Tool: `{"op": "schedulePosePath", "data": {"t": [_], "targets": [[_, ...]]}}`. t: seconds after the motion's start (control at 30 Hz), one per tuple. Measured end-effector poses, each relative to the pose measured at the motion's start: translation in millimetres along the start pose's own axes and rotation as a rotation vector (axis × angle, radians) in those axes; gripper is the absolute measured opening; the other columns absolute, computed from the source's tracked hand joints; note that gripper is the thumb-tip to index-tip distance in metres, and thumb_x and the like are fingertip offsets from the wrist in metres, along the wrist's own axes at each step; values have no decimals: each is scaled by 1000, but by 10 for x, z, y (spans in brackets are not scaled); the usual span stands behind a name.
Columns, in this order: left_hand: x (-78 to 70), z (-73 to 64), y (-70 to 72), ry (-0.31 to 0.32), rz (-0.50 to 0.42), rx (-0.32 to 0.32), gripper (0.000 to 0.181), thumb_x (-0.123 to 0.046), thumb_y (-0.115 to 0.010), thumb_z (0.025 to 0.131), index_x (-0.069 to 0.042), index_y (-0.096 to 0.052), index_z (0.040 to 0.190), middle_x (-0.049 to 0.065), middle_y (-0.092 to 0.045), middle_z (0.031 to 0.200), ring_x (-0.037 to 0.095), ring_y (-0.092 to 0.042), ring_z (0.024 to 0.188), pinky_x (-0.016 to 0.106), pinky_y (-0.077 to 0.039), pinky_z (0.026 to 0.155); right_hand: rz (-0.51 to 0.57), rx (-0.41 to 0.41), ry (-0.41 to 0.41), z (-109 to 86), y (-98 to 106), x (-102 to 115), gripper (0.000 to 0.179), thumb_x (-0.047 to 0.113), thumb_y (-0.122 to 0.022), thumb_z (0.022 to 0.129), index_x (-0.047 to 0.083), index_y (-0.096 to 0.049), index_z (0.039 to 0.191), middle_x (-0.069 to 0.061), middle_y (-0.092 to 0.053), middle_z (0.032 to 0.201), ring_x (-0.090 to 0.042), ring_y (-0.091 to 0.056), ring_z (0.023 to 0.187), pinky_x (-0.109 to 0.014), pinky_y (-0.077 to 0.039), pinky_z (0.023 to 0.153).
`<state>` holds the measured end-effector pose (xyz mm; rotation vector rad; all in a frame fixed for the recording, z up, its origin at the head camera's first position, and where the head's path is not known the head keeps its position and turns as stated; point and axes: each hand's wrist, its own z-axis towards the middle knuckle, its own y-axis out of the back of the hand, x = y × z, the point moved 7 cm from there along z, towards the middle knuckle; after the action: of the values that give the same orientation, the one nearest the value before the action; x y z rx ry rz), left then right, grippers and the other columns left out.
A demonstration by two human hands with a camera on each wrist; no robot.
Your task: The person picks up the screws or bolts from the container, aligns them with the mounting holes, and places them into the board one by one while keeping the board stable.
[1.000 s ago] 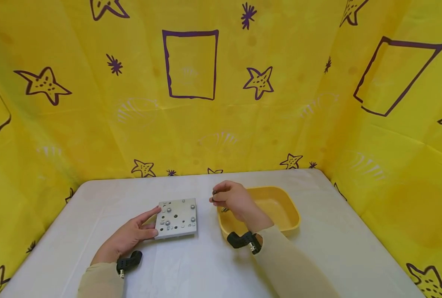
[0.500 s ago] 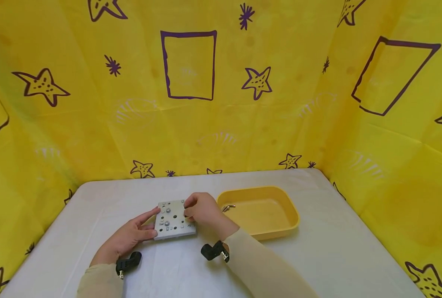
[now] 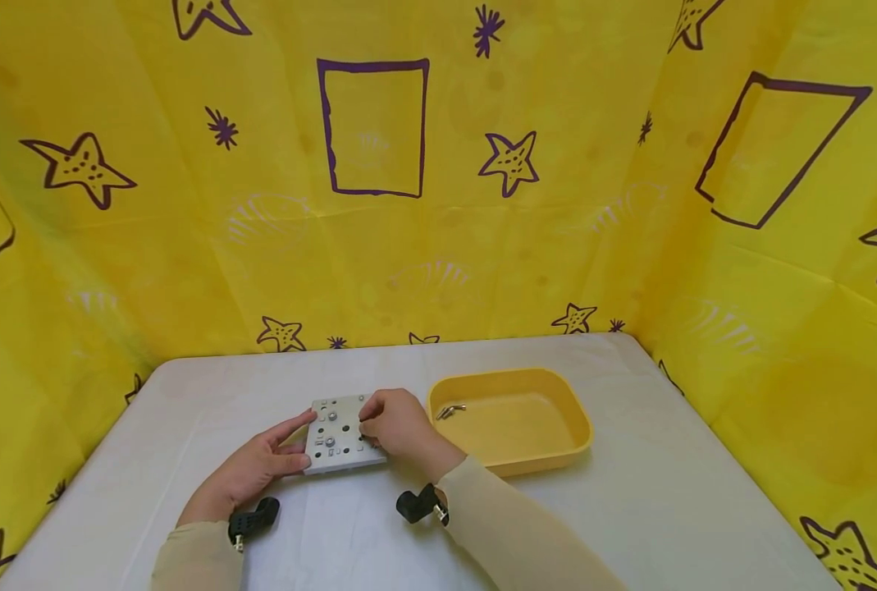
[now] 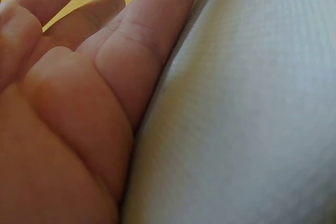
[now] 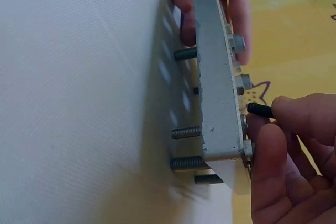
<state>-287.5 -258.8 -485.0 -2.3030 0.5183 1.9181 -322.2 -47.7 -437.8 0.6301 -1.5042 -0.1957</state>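
A light grey metal plate (image 3: pixel 338 451) with several holes is held above the white table by my left hand (image 3: pixel 253 466), thumb and fingers at its left edge. In the left wrist view the palm (image 4: pixel 68 103) fills much of the frame and a corner of the plate shows at the top. Several socket-head screws (image 3: pixel 331 417) sit in the plate; threaded ends (image 5: pixel 186 132) stick out underneath in the right wrist view. My right hand (image 3: pixel 401 420) is over the plate's right part, pinching a dark screw (image 5: pixel 260 110) between thumb and finger, its end close to the plate's upper face.
A yellow plastic tray (image 3: pixel 584 427) stands right of the plate, a few loose screws (image 3: pixel 450 411) at its left end. Yellow patterned cloth walls (image 3: pixel 438 246) enclose the back and sides of the white table (image 3: pixel 335 533). Black cameras (image 3: pixel 417 504) are strapped to both wrists.
My right hand has come left from the tray's edge to over the plate's right side, carrying the screw. Over the last half second it shifted only slightly. The left hand keeps holding the plate.
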Motion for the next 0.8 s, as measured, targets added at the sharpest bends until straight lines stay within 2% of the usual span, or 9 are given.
{"op": "schedulePosePath", "data": {"t": [0.37, 0.63, 0.8], "targets": [[-4, 2, 7, 13, 30, -20, 83, -13, -78, 87, -15, -34, 157, 28, -21, 159, 32, -56, 123, 33, -53, 91, -27, -23, 23, -38, -11, -15, 11, 10, -77, 87, 19, -72, 84, 10, -62, 81, -10, -56, 79, -26, -48, 71], [20, 10, 12, 27, 45, -18, 83, -16, -78, 87, -17, -34, 157, 28, -22, 158, 30, -57, 122, 31, -52, 90, 1, -11, 29, -58, -41, -15, 10, 9, -76, 88, 18, -73, 86, 9, -62, 82, -11, -55, 79, -25, -49, 68], [21, 6, 30, 43, 42, -50, 83, -17, -81, 84, -20, -38, 155, 25, -23, 159, 30, -57, 123, 32, -52, 91, -5, -26, 32, -54, -48, -19, 12, 8, -76, 88, 19, -73, 85, 10, -61, 82, -11, -55, 81, -25, -48, 70]]}}
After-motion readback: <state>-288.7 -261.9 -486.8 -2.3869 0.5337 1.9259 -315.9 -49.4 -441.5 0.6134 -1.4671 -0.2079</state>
